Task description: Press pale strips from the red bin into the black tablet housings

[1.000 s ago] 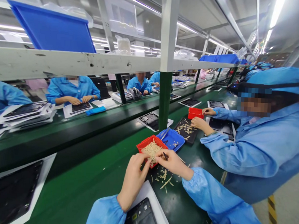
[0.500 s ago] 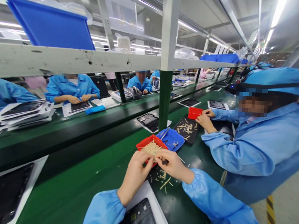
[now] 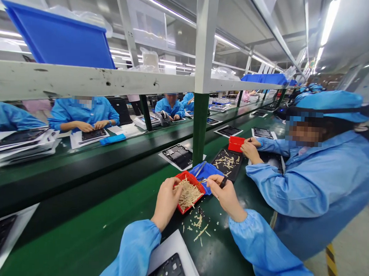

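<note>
Fluorescent tube lights (image 3: 329, 22) along ceiling; white overhead shelf (image 3: 82, 80) on green-and-white post (image 3: 201, 114) (paint chipped); hazard-striped floor tape (image 3: 331, 267).

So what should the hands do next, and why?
I'd guess the right hand, which holds a small black tool, should gather the loose pale strips on the bench. They lie scattered just below the red tray, which is already full of strips, and the left hand is right beside it.

Light: bright, even, from ceiling tube lights (image 3: 329, 22) | Shadows: soft, faint beneath the right hand (image 3: 224, 195) | Glare: pale sheen on the green workbench (image 3: 249, 199) | Distortion: white shelf rail (image 3: 82, 81) bowed toward the edges | Focus: far line end slightly soft
</note>
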A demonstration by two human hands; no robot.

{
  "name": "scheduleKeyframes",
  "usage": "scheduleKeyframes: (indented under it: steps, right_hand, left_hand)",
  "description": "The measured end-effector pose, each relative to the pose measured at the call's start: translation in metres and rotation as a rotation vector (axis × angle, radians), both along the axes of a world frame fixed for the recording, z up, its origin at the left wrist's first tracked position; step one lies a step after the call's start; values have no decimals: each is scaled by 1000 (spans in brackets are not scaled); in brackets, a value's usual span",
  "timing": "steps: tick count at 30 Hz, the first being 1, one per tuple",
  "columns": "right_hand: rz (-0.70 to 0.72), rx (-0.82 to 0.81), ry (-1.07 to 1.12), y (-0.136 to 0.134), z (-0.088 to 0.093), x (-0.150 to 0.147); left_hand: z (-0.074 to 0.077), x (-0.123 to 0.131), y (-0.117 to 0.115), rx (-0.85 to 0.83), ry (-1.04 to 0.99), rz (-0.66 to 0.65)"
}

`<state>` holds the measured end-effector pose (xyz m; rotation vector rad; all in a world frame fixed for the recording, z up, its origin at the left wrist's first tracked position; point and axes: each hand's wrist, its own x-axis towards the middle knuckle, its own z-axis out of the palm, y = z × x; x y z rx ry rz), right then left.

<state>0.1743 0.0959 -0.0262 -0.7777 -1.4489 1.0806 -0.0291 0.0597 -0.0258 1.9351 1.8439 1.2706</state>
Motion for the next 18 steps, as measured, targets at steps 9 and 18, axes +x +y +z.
scheduleKeyframes:
  steps: [9,18]
  right_hand:
    - [-5,129,-257,-18,2,-25]
    - [139,165,-194,-35,16,-32]
  left_hand:
    - [25,28,-38,115,14,-232]
    - [29,-11,-79,-62,-269,-57]
